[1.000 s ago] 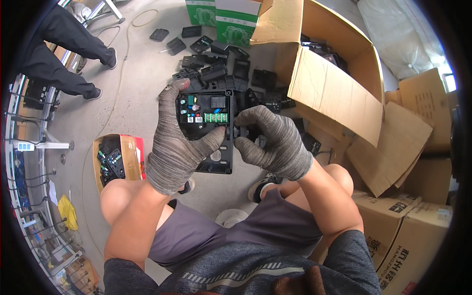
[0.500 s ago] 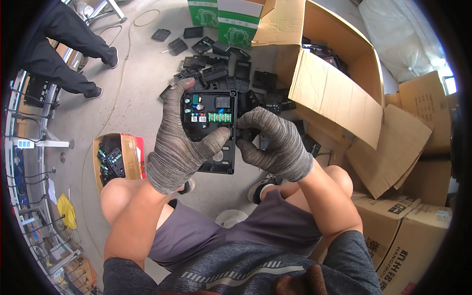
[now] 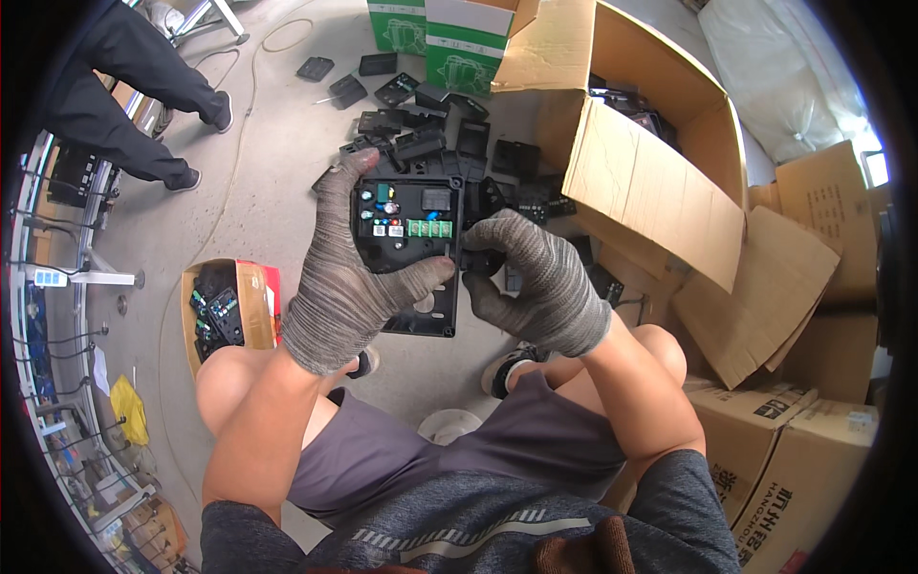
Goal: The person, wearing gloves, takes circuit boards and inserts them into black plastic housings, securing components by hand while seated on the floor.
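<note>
My left hand (image 3: 349, 277), in a grey knitted glove with bare fingertips, grips a black plastic housing (image 3: 402, 323) from its left side, thumb lying across the front. Inside the open housing sits a circuit board (image 3: 406, 206) with a green terminal block (image 3: 429, 229), a black relay-like block and small coloured parts. My right hand (image 3: 540, 282), gloved the same way, is at the housing's right edge. Its curled thumb and forefinger close around a small dark part (image 3: 481, 261) on that edge, mostly hidden by the fingers.
Black plastic housings (image 3: 421, 143) lie heaped on the floor beyond my hands. A big open carton (image 3: 660, 182) stands right, with flattened cardboard beside it. A small box (image 3: 258, 301) of circuit boards sits left. Another person's legs (image 3: 134, 115) are at far left, near a metal rack (image 3: 110, 279).
My left thumb has shifted slightly right over the housing. My right hand has barely moved and stays closed at the housing's right edge.
</note>
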Action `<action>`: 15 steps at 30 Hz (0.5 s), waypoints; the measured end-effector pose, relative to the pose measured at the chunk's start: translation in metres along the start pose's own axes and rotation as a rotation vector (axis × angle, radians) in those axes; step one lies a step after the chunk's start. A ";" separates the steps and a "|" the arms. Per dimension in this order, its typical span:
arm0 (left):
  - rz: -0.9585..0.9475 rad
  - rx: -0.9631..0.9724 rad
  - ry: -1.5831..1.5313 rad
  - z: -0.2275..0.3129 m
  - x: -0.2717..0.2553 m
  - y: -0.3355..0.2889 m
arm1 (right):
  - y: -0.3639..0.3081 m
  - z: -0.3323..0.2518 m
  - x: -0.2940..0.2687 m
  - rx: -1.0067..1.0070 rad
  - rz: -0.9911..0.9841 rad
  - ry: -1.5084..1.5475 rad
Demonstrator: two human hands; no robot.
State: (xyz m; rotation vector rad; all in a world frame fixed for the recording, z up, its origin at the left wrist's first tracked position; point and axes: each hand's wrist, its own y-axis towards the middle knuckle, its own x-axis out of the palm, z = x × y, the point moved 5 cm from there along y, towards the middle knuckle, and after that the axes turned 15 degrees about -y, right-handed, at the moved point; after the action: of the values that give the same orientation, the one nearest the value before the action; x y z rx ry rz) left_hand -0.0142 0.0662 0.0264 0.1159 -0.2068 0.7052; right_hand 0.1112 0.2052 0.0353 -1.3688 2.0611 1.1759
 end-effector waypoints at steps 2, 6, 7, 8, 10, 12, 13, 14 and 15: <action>0.001 -0.023 -0.012 -0.003 -0.001 -0.002 | -0.001 -0.001 0.001 0.042 -0.041 -0.018; -0.054 0.039 0.093 -0.003 0.001 -0.002 | -0.006 0.010 0.010 0.347 -0.213 0.249; -0.055 0.038 0.092 -0.002 0.001 -0.003 | -0.014 0.013 0.020 0.597 -0.402 0.539; -0.071 0.115 0.225 0.004 0.001 -0.004 | -0.020 0.009 0.025 0.769 -0.407 0.745; -0.083 0.193 0.360 0.006 0.001 -0.004 | -0.018 0.010 0.024 0.726 -0.398 0.692; -0.040 0.157 0.232 0.000 -0.004 -0.002 | -0.012 0.010 0.016 0.461 -0.183 0.448; -0.037 0.158 0.233 0.001 -0.003 -0.002 | -0.010 0.005 0.005 0.298 -0.069 0.266; -0.011 0.076 0.129 0.000 -0.004 -0.002 | -0.005 0.001 0.002 0.192 -0.051 0.184; 0.014 -0.005 0.026 -0.002 -0.005 -0.003 | -0.001 -0.002 0.000 0.087 -0.032 0.101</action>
State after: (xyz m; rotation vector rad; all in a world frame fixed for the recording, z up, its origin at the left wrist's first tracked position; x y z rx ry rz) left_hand -0.0160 0.0613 0.0234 0.1006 -0.1851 0.7194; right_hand 0.1127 0.2036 0.0362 -1.4408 2.1250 1.0112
